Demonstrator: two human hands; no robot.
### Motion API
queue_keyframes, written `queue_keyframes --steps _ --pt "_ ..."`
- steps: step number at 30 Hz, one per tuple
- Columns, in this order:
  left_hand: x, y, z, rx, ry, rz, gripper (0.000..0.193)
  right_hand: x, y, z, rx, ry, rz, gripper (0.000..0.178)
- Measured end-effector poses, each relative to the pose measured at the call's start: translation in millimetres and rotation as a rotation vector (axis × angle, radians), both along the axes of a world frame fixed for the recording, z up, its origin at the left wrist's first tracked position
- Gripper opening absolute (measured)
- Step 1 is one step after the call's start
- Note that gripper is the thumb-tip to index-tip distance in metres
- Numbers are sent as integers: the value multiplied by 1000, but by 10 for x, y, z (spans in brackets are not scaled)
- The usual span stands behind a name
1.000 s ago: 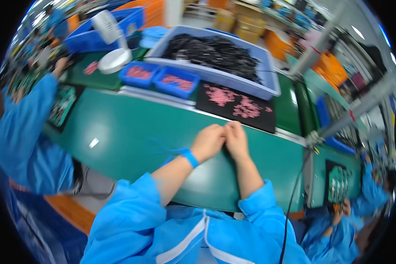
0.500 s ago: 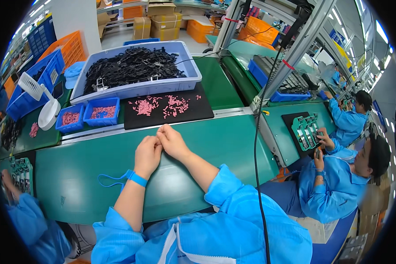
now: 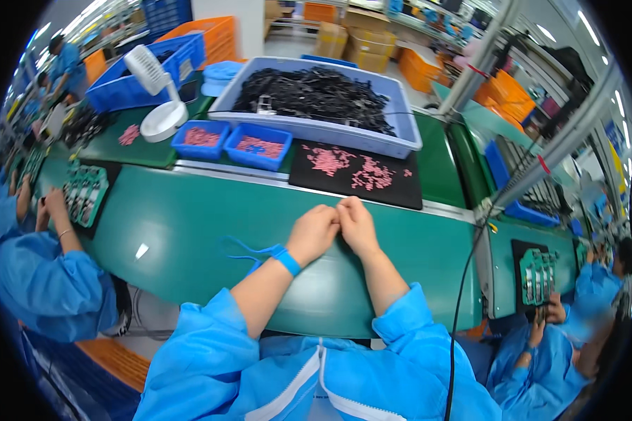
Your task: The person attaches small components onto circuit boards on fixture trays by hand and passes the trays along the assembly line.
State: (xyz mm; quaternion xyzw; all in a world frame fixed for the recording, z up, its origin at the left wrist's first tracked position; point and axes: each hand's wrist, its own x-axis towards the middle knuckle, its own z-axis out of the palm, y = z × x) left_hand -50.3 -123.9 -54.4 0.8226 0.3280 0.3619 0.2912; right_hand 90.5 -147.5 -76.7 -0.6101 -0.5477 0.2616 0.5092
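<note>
Meeting above the tabletop (image 3: pixel 182 224), our left hand (image 3: pixel 313 235) and right hand (image 3: pixel 359 228) stay together; mainly our view turned, so handling seems unchanged. Whether they pinch anything, we cannot tell.

The green tabletop (image 3: pixel 189 224) looks smooth and glossy; the black mat (image 3: pixel 406 195) looks matt. The pale blue bin (image 3: pixel 309 130) and white fan (image 3: pixel 163 123) look like smooth plastic, the rail (image 3: pixel 225 172) bare metal, the creased sleeves (image 3: pixel 207 351) cloth, the cartons (image 3: pixel 369 50) cardboard.
</note>
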Motion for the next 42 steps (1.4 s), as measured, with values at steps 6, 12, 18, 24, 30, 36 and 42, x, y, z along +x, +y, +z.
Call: queue_keyframes --steps 6,12,18,24,30,36,42 --pt "-57 -19 39 -30 36 12 8 -50 7 19 -28 36 26 8" --pt "-18 -22 30 -14 -2 22 7 -39 -17 110 -28 7 18 9" --pt "-23 -21 11 -16 3 19 7 -24 -2 37 -55 59 8 9" --pt "-51 -49 46 -8 2 21 7 -75 -52 149 -35 46 15 9" --pt "-188 25 -35 -370 -203 7 11 -70 -14 121 -74 174 92 10" --pt "-938 -120 199 -326 -270 259 14 -10 -3 95 -115 324 154 10" --pt "-1917 -545 -19 -208 -282 616 13 -19 -3 131 -129 293 139 10"
